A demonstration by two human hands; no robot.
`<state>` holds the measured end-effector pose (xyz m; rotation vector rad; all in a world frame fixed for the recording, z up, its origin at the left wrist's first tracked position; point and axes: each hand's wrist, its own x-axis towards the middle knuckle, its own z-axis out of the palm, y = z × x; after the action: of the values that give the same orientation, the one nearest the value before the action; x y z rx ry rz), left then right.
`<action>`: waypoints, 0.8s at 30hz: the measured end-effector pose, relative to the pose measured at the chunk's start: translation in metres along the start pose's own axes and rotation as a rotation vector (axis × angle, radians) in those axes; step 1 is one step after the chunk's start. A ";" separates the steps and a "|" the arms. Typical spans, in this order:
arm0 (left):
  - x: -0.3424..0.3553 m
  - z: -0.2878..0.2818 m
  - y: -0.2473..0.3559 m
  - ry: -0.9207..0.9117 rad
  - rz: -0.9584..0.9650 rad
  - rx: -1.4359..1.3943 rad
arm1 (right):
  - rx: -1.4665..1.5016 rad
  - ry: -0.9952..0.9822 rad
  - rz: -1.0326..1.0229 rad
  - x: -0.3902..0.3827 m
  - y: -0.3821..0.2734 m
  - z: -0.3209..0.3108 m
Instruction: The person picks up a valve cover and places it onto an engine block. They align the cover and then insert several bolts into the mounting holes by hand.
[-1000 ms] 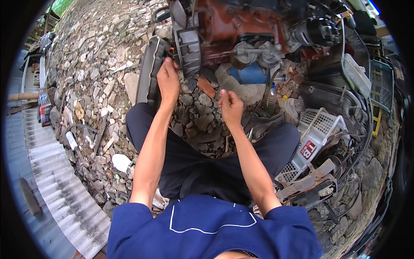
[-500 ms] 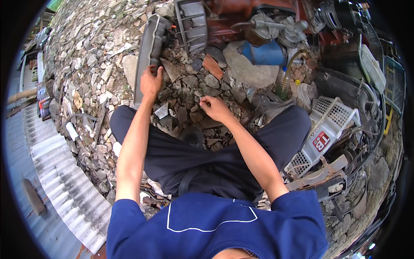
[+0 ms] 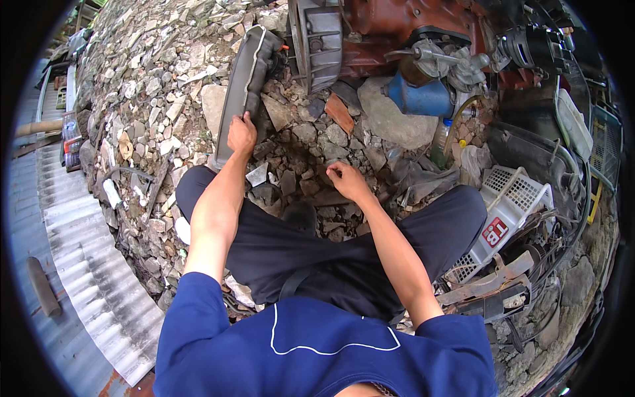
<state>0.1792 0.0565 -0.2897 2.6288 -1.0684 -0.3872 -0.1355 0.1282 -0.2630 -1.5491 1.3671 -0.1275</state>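
My left hand grips a long grey metal cover with a pale lipped edge, lying slanted on the rubble. My right hand hovers over loose stones between my knees, fingers curled; whatever may be in them is too small to make out. Beyond the cover, at the top, stands a rust-red engine with a grey ribbed housing, a metal fitting and a blue cylinder. A flat pale rock lies beside a piece of red brick.
Rubble covers the ground. Corrugated sheets border the left. On the right are a grey plastic crate, a plastic bottle, black parts, cables and metal scrap.
My left hand has moved from the far part of the cover down along it toward me. My right hand has dropped toward the stones. The whole view has shifted as my head moved.
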 end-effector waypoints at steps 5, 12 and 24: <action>-0.012 0.002 0.014 0.045 0.083 -0.051 | 0.001 0.030 -0.018 0.001 -0.001 -0.004; -0.020 -0.017 0.028 0.044 -0.040 -0.129 | 0.011 0.070 -0.065 -0.001 -0.017 -0.018; -0.041 -0.026 0.025 0.002 -0.303 -0.739 | 0.204 0.076 -0.110 -0.003 -0.041 -0.019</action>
<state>0.1433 0.0722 -0.2510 2.0971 -0.3929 -0.6864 -0.1213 0.1125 -0.2230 -1.4593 1.2847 -0.3858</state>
